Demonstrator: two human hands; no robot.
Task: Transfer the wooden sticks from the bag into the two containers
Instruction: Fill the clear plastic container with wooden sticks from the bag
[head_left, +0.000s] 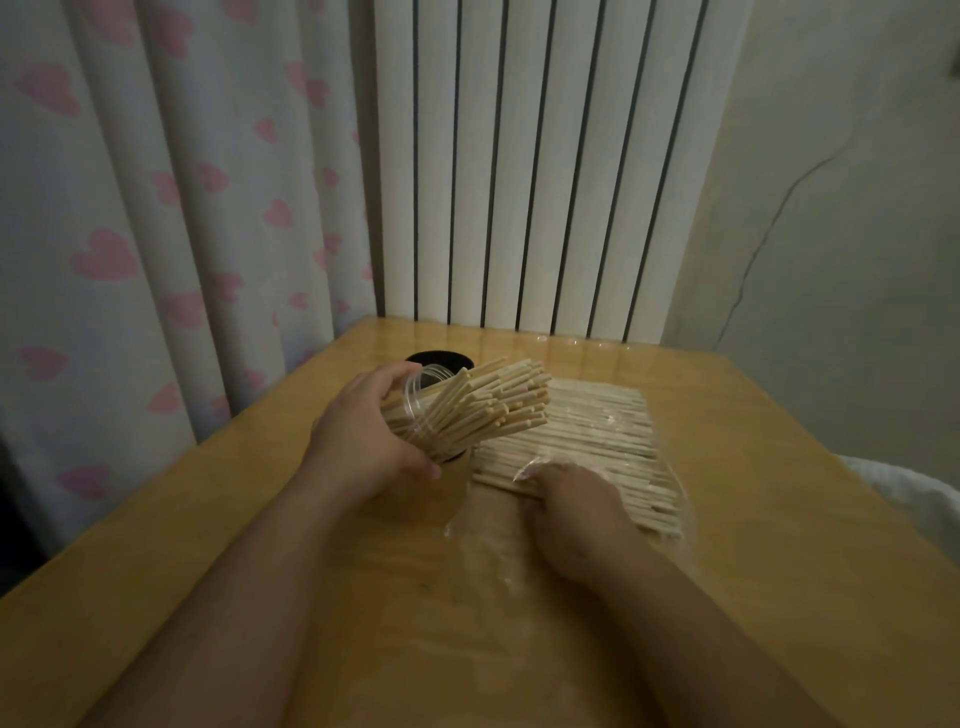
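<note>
My left hand (366, 434) grips a clear plastic container (415, 410), tilted to the right and packed with pale wooden sticks (493, 405) that fan out of its mouth. To its right a clear plastic bag (597, 441) lies flat on the table, holding several more sticks side by side. My right hand (569, 506) rests on the bag's near end, fingers down on the sticks; whether it holds any is unclear. A second, black container (441, 361) stands behind the clear one, mostly hidden.
The wooden table (260, 545) is small, with edges close on the left and right. A white radiator (535, 166) stands right behind it and a heart-print curtain (156, 208) hangs at the left. White fabric (914, 493) shows past the right edge.
</note>
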